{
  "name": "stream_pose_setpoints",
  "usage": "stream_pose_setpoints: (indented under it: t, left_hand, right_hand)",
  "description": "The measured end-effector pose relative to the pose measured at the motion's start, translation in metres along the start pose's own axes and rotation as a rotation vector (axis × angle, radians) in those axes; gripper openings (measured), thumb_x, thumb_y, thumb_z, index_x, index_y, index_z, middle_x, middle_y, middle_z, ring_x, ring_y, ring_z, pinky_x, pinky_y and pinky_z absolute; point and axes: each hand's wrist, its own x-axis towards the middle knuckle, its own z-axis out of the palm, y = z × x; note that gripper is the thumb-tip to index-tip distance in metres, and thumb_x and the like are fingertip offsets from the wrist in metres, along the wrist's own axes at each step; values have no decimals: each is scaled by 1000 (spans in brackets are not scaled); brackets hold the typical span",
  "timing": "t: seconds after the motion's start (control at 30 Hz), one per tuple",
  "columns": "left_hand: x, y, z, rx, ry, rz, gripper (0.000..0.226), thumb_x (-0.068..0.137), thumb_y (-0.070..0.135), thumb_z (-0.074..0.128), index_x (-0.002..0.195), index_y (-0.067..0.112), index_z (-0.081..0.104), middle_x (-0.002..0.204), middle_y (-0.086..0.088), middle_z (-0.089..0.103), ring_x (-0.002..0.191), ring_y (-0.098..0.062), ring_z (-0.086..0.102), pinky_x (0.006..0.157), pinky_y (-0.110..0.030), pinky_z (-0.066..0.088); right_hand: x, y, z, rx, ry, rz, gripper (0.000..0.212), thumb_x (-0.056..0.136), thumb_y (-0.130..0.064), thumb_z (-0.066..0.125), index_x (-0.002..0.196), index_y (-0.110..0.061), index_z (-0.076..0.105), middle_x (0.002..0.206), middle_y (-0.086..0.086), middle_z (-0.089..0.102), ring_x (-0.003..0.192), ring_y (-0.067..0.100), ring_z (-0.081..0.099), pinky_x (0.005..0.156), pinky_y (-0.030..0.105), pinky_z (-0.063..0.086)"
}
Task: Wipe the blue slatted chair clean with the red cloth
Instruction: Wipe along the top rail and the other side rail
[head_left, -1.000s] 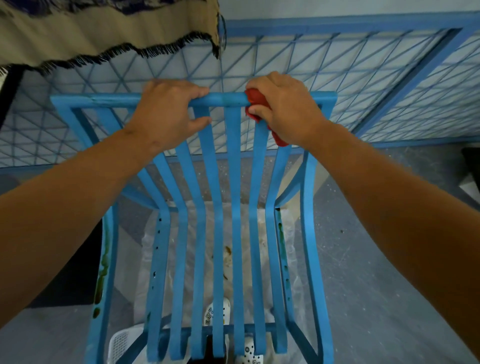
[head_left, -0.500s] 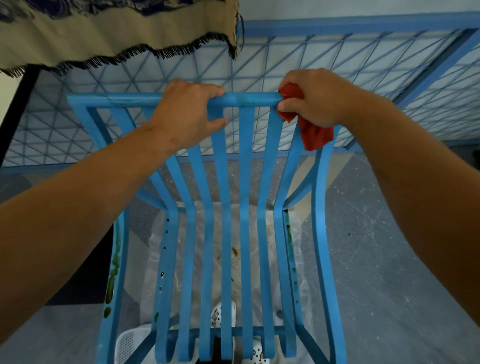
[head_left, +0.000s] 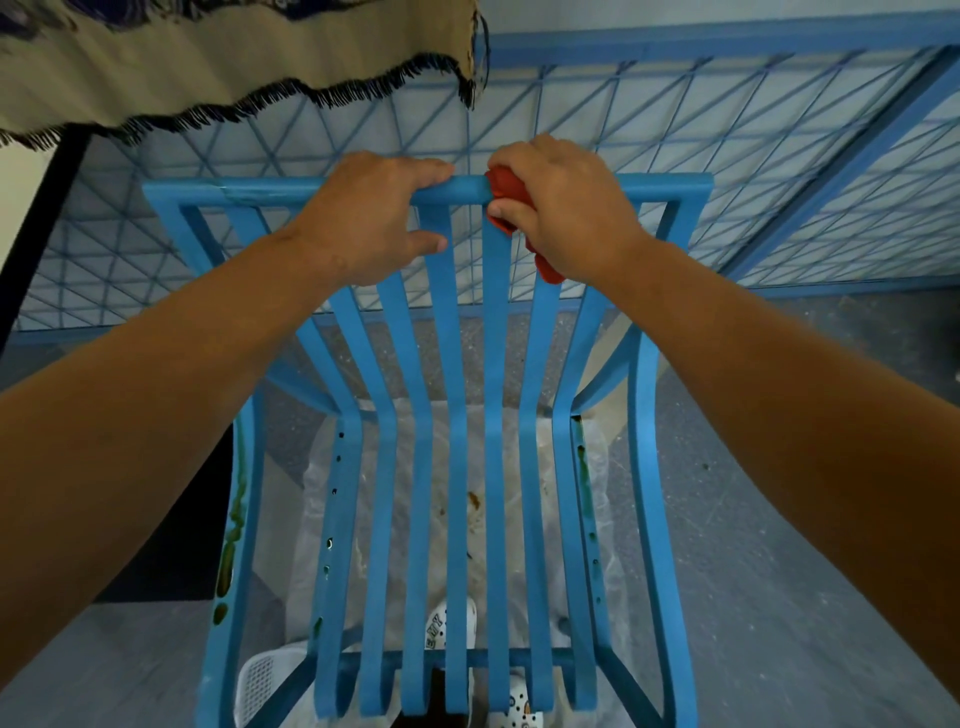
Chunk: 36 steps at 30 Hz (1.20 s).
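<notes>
The blue slatted chair (head_left: 457, 467) fills the middle of the view, seen from above and behind its backrest. My left hand (head_left: 374, 218) is wrapped around the top rail left of centre. My right hand (head_left: 566, 208) grips the red cloth (head_left: 506, 189) and presses it against the top rail just right of the left hand; a tail of cloth hangs below the palm. Green and brown stains mark the left side rail (head_left: 234, 519) and the right inner slat (head_left: 582, 457).
A blue metal grid fence (head_left: 727, 130) stands right behind the chair. A fringed beige fabric (head_left: 208, 67) hangs at top left. Clear plastic sheeting (head_left: 597, 467) with brown spots lies under the chair on the grey floor. White patterned shoes (head_left: 441, 623) show below.
My right hand slid the red cloth leftward along the top rail, from near the right corner toward my left hand. The left hand kept its grip on the rail.
</notes>
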Motion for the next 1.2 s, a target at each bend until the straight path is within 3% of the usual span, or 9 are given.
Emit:
stream_pose_setpoints:
  t: [0.27, 0.67, 0.87, 1.0, 1.2]
  left_hand:
    - [-1, -9, 6, -15, -2, 48, 68, 91, 28, 74, 151, 18, 44, 152, -6, 51, 135, -32, 50, 120, -49, 29]
    - [1, -18, 8, -70, -11, 41, 70, 90, 24, 76, 153, 21, 43, 156, -2, 46, 142, -29, 43, 123, -45, 25]
    - [3, -22, 11, -125, 2, 18, 68, 91, 28, 75, 151, 27, 45, 156, 4, 46, 142, -31, 43, 122, -46, 28]
    - [1, -22, 13, -107, 18, 44, 68, 90, 31, 76, 151, 26, 45, 156, 5, 45, 140, -31, 43, 122, -44, 25]
    - [1, -19, 11, -109, 44, 72, 70, 88, 29, 77, 150, 21, 46, 157, 2, 44, 141, -24, 45, 123, -40, 20]
  right_hand:
    - [-6, 22, -21, -26, -77, 80, 43, 97, -49, 54, 122, -14, 60, 112, 14, 64, 104, 35, 60, 93, 47, 46]
    - [22, -20, 1, 43, -37, 72, 36, 103, -45, 47, 110, -14, 63, 106, 12, 66, 101, 33, 62, 83, 45, 46]
    - [13, -2, -12, -10, -100, 41, 38, 101, -51, 44, 118, -21, 61, 108, 7, 66, 102, 31, 62, 95, 49, 45]
    - [-1, 15, -17, -67, -86, 60, 53, 91, -64, 49, 121, -20, 58, 107, 7, 65, 99, 31, 62, 94, 47, 47]
    - [2, 4, -13, -122, -28, 82, 52, 91, -58, 63, 116, -13, 62, 103, 13, 66, 94, 33, 62, 83, 42, 46]
